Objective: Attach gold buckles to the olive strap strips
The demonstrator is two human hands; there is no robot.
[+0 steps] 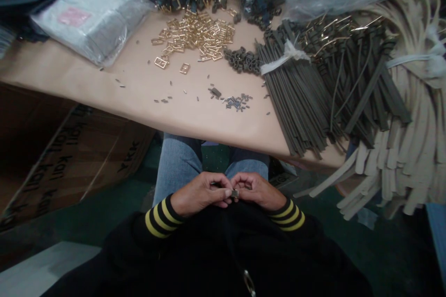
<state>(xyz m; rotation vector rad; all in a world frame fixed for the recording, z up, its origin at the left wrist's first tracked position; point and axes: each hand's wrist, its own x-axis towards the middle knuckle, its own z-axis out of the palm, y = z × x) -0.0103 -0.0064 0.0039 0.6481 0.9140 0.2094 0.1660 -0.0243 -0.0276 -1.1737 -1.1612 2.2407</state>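
Both hands meet close to my body, below the table edge and above my jeans. My left hand [202, 192] and my right hand [256, 190] have their fingers curled and pinch a small metal piece [234, 192] between the fingertips. What the piece is I cannot make out; it looks like a small buckle part. Black sleeves with yellow stripes cover both wrists.
On the tan table [139, 88] lie a pile of gold buckles [195, 35], small dark loops [242, 60], scattered pins [237, 102], a tied bundle of olive straps [299, 97], cream straps [411, 148] and a plastic-wrapped pack [92, 16]. A cardboard box [59, 158] stands at the left.
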